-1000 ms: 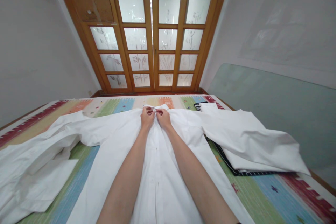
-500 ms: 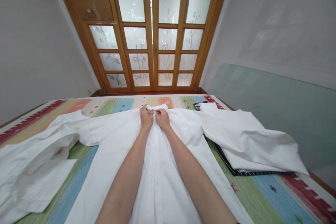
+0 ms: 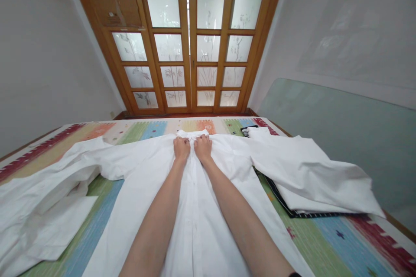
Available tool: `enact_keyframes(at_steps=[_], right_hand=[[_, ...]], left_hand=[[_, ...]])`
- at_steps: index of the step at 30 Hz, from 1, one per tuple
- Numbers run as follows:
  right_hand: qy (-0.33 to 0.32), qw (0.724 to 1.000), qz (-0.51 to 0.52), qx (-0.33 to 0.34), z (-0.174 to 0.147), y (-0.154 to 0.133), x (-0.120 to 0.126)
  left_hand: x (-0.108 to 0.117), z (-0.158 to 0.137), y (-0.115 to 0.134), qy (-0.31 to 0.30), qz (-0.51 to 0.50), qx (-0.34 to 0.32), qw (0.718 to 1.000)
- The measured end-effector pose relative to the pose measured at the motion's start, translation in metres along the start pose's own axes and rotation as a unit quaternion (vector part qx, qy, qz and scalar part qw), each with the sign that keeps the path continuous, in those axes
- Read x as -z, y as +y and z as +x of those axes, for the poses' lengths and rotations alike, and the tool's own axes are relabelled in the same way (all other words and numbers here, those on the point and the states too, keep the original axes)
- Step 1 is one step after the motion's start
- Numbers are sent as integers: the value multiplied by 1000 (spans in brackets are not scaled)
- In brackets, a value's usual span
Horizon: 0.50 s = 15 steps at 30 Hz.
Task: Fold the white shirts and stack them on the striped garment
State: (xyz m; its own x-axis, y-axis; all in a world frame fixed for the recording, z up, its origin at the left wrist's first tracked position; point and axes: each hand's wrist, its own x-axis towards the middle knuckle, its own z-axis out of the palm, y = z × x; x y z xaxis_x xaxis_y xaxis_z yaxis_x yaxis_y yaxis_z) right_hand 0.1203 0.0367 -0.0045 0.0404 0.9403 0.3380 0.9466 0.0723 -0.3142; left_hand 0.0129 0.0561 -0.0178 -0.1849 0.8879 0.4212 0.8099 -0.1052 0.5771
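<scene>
A white long-sleeved shirt (image 3: 147, 190) lies front up and spread flat, its collar at the far end and its button placket running down the middle toward me. My left hand (image 3: 181, 148) grips the shirt cloth just below the left side of the collar, fingers curled. My right hand (image 3: 203, 147) is closed on the cloth at the right side of the collar, a small gap from the left. Both forearms rest over the shirt front. The fingertips and any button between them are too small to make out.
A striped multicoloured cover (image 3: 320, 246) lies under the shirt. More white cloth (image 3: 42, 225) is heaped at the left. Dark striped fabric (image 3: 282, 199) shows beneath the right sleeve. A pale green panel (image 3: 328, 125) leans at the right wall; wooden glazed doors (image 3: 191, 43) stand beyond.
Both hands have drawn slightly toward me and a little apart at the collar. The fingers, pinched at the collar front before, now curl over the cloth on either side.
</scene>
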Motion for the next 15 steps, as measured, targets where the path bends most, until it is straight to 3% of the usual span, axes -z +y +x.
enact_keyframes(at_steps=[7, 12, 15], right_hand=[[-2, 1000, -9, -7, 2, -1, 3], [-18, 999, -20, 27, -3, -1, 4], [-37, 998, -13, 51, -11, 3, 4]], left_hand=[[19, -2, -2, -54, -94, 40, 993], [39, -14, -21, -167, -146, -52, 974], [45, -28, -24, -192, -111, -101, 970]])
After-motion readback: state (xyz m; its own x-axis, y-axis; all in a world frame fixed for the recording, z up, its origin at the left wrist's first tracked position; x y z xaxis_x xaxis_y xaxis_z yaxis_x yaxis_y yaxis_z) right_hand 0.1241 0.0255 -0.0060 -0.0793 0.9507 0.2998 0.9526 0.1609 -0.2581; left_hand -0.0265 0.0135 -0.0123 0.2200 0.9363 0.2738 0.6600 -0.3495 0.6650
